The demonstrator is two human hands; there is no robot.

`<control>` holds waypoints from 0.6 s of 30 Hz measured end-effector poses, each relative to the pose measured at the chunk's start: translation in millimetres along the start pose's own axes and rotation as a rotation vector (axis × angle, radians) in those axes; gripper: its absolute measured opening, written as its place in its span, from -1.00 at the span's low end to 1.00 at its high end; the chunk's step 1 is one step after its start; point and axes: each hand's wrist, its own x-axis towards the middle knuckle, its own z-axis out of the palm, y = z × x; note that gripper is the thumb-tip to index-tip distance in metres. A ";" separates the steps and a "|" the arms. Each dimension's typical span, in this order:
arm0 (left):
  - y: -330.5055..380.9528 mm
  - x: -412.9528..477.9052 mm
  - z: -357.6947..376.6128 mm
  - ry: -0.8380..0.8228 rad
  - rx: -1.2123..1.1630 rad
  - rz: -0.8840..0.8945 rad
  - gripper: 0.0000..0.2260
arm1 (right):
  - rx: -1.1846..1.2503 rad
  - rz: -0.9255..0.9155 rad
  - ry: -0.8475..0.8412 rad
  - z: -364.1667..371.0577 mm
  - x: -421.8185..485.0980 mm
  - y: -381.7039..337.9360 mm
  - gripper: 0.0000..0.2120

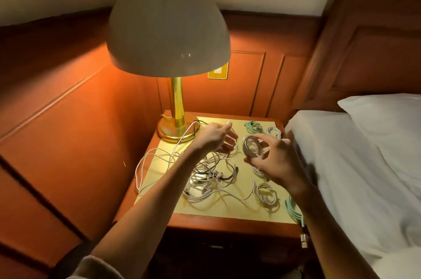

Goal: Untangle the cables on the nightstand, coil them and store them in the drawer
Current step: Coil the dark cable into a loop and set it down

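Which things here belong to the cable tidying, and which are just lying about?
Job: tangled white and black cables; white cable coil pinched by right hand; mint-green coiled cable; wooden nightstand with yellow top.
Lying about: dome-shaded brass lamp; white pillow; brass wall switch plate.

- The bare left forearm reaches forward from the lower left. The left hand [216, 139] has its thumb up and fingers loosely curled; any grip is unclear.
- The right hand [276, 160], back to the camera, pinches a white cable coil [246, 147] at thumb and fingertips.
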 end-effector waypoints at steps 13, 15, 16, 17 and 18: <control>-35.7 159.5 35.6 0.160 0.922 -0.128 -0.70 | -0.051 0.271 0.006 20.2 112.3 61.5 -0.48; -38.7 165.4 35.9 0.139 0.972 -0.126 -0.76 | -0.083 0.265 -0.003 28.3 123.7 63.5 -0.51; -40.0 166.1 36.8 0.133 1.005 -0.127 -0.77 | -0.113 0.267 -0.005 35.0 130.6 64.7 -0.52; -41.8 166.0 38.2 0.133 1.036 -0.122 -0.77 | -0.143 0.279 -0.016 41.9 136.8 64.3 -0.55; -42.8 163.9 39.3 0.142 1.060 -0.115 -0.77 | -0.163 0.302 -0.037 49.4 144.3 63.7 -0.57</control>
